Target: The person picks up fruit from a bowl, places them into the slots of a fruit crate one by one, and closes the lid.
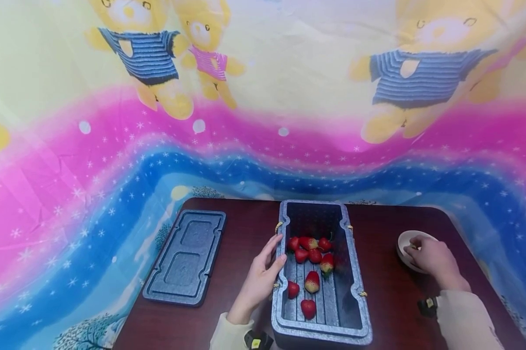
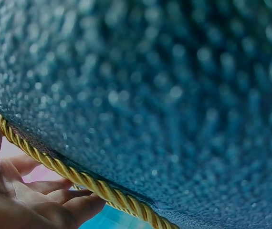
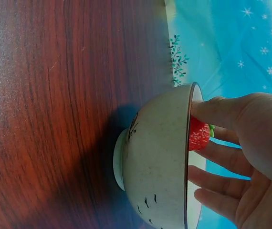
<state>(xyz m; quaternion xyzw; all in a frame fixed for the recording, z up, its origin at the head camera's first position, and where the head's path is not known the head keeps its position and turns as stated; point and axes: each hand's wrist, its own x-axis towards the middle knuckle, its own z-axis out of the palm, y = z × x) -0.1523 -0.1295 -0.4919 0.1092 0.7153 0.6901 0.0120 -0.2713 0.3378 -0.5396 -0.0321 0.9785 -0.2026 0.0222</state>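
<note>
My right hand [image 1: 433, 257] reaches into a small white bowl [image 1: 403, 238] at the right of the table. Thumb and fingers pinch a red strawberry [image 3: 199, 134] at the bowl's mouth, its green top showing in the right wrist view. My left hand [image 1: 260, 274] lies along the left side of a long grey foam box [image 1: 363, 316], fingers extended near the rim. A twisted gold cord [image 2: 78, 176] runs along the box wall across those fingers in the left wrist view. Several strawberries [image 1: 312, 282] lie on the box's ribbed floor, most grouped mid-box.
The box's grey lid [image 1: 186, 257] lies flat at the left of the dark wooden table [image 1: 241, 233]. A printed cloth [image 1: 263, 170] with bears and snowflakes hangs behind the table and along its sides.
</note>
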